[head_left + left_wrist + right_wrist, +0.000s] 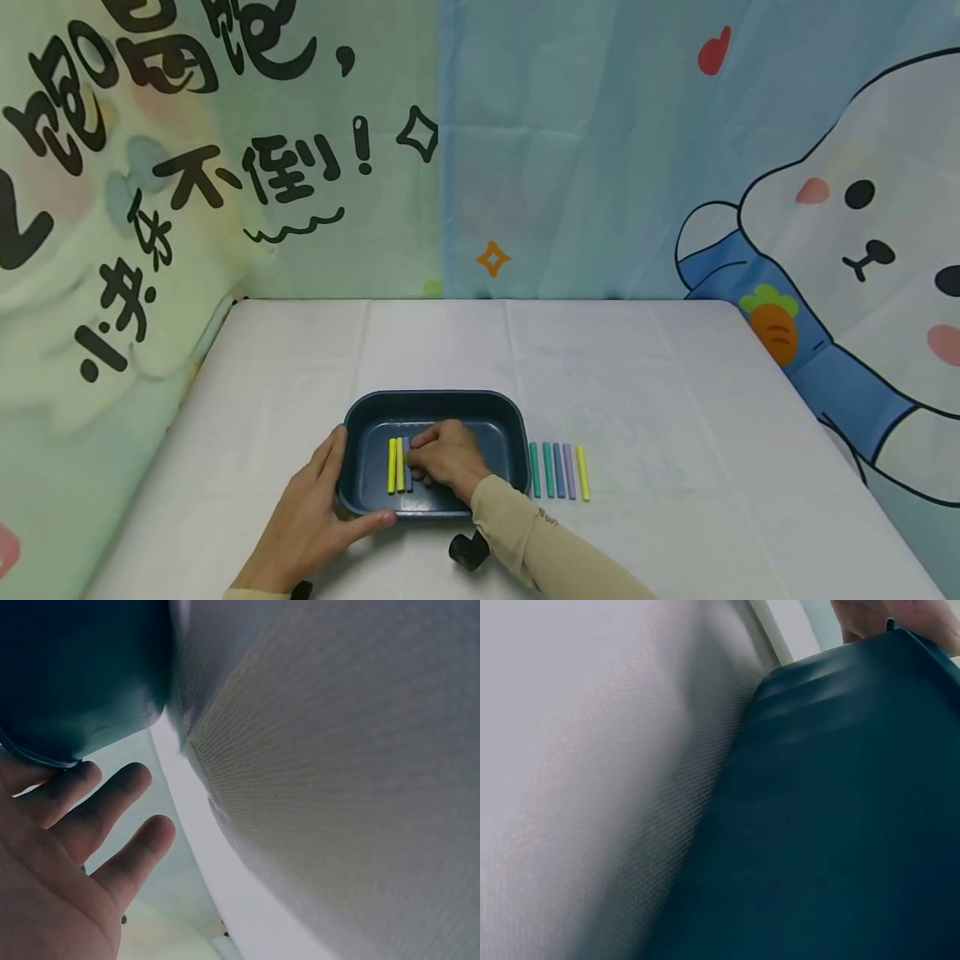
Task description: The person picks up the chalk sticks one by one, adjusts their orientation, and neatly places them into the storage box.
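A dark blue tray [491, 408] lies on the white-covered table. My left hand [311, 508] rests around its front left corner, fingers along the left rim and thumb at the front rim. Seen from the left wrist, the fingers [112, 810] are spread and nearly straight beside the tray wall. Inside the tray stand two yellow chalk sticks [395, 465] side by side, with a blue chalk stick [408, 477] right of them. My right hand [450, 457] reaches over the front rim with curled fingers and pinches the blue stick; its fingertips are partly hidden.
Right of the tray, several chalk sticks lie in a row: two green ones [542, 469], a blue one [559, 471], a purple one [570, 472] and a yellow one [582, 473]. A black wrist camera [468, 551] hangs under the right wrist. Printed cloth [570, 167] hangs behind the table.
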Available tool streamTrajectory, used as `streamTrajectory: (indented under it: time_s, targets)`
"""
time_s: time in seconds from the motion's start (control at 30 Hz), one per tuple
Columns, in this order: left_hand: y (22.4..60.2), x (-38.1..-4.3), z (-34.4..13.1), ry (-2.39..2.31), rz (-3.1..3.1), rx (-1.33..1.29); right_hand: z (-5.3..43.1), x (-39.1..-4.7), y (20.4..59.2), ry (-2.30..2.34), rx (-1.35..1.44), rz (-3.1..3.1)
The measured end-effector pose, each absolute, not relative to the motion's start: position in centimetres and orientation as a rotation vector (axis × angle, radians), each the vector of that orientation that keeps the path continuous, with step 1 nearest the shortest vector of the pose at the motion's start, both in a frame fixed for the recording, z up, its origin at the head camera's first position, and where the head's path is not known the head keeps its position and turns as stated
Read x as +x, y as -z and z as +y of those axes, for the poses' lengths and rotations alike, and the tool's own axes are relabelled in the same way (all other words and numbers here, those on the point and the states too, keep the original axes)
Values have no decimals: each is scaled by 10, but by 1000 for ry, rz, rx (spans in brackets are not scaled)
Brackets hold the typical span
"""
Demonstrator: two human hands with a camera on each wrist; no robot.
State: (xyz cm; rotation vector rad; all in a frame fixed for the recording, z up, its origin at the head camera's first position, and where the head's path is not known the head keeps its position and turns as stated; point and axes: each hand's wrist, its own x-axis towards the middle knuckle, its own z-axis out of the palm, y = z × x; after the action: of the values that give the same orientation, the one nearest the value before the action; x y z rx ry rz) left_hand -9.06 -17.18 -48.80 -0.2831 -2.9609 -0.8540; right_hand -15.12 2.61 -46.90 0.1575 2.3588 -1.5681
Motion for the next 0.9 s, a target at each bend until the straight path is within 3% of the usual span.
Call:
streamTrajectory:
  time_s: [0.5,0.9]
  targets:
    - [488,-87,-168,863,-2967,-284,40,-141,462,1533,131,2369]
    - [483,-87,-166,821,-2990,-300,88,-128,419,1730,-47,2288]
